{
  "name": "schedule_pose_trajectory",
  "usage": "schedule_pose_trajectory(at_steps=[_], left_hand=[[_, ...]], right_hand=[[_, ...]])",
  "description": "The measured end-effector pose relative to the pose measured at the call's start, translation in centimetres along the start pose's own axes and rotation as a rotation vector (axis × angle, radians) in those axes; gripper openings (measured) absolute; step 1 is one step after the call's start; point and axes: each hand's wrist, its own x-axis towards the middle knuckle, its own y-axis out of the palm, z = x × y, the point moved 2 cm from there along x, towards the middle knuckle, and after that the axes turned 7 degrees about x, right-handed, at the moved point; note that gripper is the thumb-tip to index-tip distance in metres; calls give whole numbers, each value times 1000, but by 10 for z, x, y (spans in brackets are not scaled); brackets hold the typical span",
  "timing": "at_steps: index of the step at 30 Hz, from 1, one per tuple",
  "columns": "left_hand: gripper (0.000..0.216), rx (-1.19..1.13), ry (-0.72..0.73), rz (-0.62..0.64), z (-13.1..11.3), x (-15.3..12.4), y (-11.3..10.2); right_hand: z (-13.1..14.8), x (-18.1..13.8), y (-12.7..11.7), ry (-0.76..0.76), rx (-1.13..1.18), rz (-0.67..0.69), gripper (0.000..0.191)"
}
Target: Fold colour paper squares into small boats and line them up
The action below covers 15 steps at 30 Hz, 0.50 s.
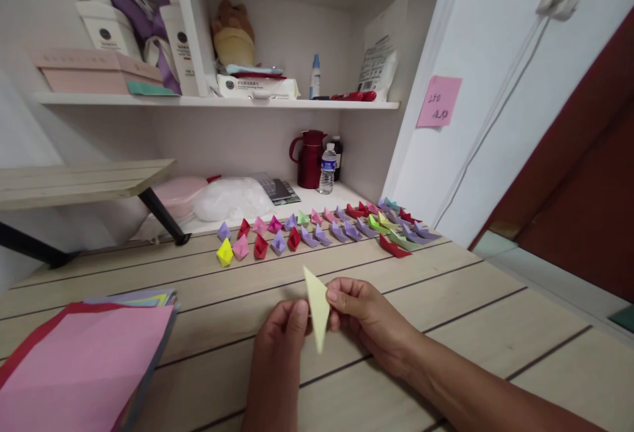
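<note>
A pale yellow piece of folded paper [317, 310], pointed at top and bottom, is held upright above the table between my two hands. My right hand [364, 310] pinches its right edge between thumb and fingers. On the other side my left hand [284, 326] is closed at the paper's left edge, thumb up; the paper partly hides its fingertips. Beyond my hands, several folded paper boats [339, 232] in purple, red, pink, green and yellow stand in rows near the table's back edge.
A stack of coloured paper sheets [94, 359] lies at the left. Behind the boats stand a dark red jug [311, 161] and a water bottle [327, 171] beside a plastic bag [232, 199]. A small raised shelf [84, 181] on black legs is at far left.
</note>
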Motion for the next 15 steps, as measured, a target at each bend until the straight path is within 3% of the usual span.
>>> schedule_pose_trajectory(at_steps=[4,15], left_hand=[[49,-53,15,47,1,5,-3],[40,-96,39,184,-9,-2,4]], right_hand=[[2,3,-5,30,86,36,28],[4,-2,-2,50,55,78,31]])
